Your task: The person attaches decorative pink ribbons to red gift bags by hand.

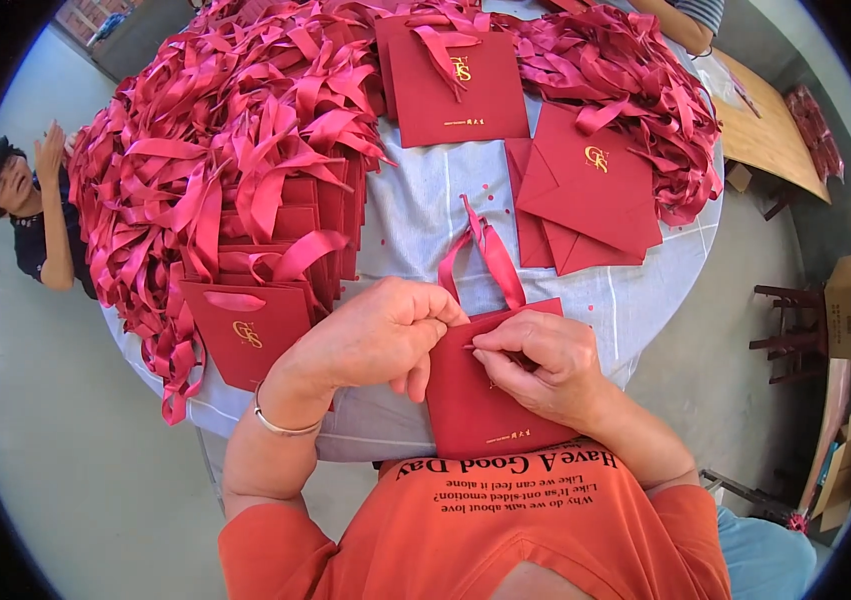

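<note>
A red paper gift bag (465, 410) with gold print lies flat at the table's front edge, against my orange shirt. From its top edge a pink-red ribbon handle (498, 262) loops away from me. My left hand (385, 335), a bangle on its wrist, is closed with thumb and forefinger at the bag's upper left corner. Those fingertips partly hide what they pinch. Over the bag's upper part, my right hand (540, 365) grips a thin pointed tool (469, 347). Only its tip shows clearly; the palm hides the rest.
Finished-looking bags with ribbons (245, 330) stand packed at left under a large ribbon heap (235, 130). Another bag (460, 90) lies at the back, and flat bags (585, 190) at right. One person (40, 210) is at far left; another's arm (680, 22) shows at top right. A stool (795, 335) stands right.
</note>
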`<act>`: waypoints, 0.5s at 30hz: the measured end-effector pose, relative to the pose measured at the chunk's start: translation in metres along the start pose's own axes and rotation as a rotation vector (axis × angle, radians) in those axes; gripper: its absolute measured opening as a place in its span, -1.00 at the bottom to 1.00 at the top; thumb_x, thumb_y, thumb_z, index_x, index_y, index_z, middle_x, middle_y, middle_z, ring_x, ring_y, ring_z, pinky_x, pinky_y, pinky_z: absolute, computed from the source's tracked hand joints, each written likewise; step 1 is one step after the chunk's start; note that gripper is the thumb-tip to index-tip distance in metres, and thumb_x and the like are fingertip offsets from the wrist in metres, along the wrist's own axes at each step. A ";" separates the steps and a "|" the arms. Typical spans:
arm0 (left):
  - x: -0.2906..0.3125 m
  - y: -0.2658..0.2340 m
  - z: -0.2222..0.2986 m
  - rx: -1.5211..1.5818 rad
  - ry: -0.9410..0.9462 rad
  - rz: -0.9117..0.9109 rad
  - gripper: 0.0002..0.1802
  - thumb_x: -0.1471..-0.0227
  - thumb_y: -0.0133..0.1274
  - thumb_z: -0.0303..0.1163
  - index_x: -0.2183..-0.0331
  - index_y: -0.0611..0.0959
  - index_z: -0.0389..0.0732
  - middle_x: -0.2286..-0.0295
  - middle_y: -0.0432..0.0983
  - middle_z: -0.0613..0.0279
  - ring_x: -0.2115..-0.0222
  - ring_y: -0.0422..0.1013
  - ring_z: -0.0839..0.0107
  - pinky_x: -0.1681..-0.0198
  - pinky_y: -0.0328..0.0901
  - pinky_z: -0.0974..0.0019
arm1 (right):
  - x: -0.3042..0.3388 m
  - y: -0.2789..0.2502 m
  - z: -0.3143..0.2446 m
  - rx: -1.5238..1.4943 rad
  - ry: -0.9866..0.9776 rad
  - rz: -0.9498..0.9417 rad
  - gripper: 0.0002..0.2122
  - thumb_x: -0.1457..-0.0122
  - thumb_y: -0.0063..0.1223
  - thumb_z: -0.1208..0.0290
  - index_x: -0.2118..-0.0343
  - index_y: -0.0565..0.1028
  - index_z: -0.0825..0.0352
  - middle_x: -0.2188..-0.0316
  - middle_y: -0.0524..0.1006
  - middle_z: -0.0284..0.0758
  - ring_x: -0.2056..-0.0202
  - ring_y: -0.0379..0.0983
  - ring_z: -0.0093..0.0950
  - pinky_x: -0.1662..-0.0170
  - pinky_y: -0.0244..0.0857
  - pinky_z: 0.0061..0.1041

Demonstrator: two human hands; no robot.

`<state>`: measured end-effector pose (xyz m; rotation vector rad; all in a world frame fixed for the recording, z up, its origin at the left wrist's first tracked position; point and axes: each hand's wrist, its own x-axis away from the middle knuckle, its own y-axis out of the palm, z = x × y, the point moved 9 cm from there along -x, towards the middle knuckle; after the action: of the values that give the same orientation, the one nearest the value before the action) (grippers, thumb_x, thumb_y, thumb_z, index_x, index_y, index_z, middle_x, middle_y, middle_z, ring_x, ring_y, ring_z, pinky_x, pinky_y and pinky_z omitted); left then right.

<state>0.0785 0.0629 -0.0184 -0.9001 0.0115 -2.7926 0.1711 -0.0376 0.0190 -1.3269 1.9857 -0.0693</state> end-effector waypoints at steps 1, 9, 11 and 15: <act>0.000 0.000 0.000 0.001 0.000 -0.001 -0.69 -0.16 -0.23 -0.57 0.13 0.54 -0.44 0.59 0.55 0.18 0.65 0.52 0.48 0.63 0.33 0.44 | 0.000 0.000 0.000 -0.001 -0.011 0.005 -0.84 0.10 0.30 0.66 0.42 0.57 0.36 0.55 0.56 -0.28 0.57 0.51 -0.45 0.53 0.34 -0.54; 0.000 0.002 -0.001 -0.062 0.033 0.036 -0.75 -0.17 -0.21 -0.62 0.19 0.55 -0.43 0.59 0.55 0.20 0.63 0.55 0.45 0.64 0.38 0.46 | -0.001 0.009 -0.021 0.277 -0.045 -0.026 -0.84 0.13 0.27 0.63 0.44 0.53 0.34 0.60 0.51 -0.28 0.58 0.49 -0.37 0.55 0.35 -0.46; 0.000 0.003 0.002 -0.072 0.047 0.045 -0.75 -0.17 -0.22 -0.63 0.21 0.55 -0.43 0.60 0.55 0.20 0.63 0.55 0.45 0.64 0.38 0.46 | -0.002 0.014 -0.025 0.411 -0.047 -0.071 -0.84 0.14 0.27 0.60 0.45 0.52 0.32 0.59 0.49 -0.29 0.57 0.48 -0.36 0.55 0.36 -0.44; 0.000 0.002 0.002 -0.077 0.075 0.063 -0.73 -0.16 -0.24 -0.64 0.24 0.57 -0.41 0.60 0.55 0.19 0.63 0.55 0.45 0.62 0.40 0.44 | -0.007 0.020 -0.033 0.474 -0.061 -0.124 -0.87 0.13 0.23 0.57 0.47 0.51 0.31 0.60 0.45 -0.31 0.59 0.46 -0.37 0.55 0.36 -0.42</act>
<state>0.0806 0.0613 -0.0169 -0.7970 0.1565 -2.7821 0.1374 -0.0334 0.0387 -1.1203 1.6941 -0.5185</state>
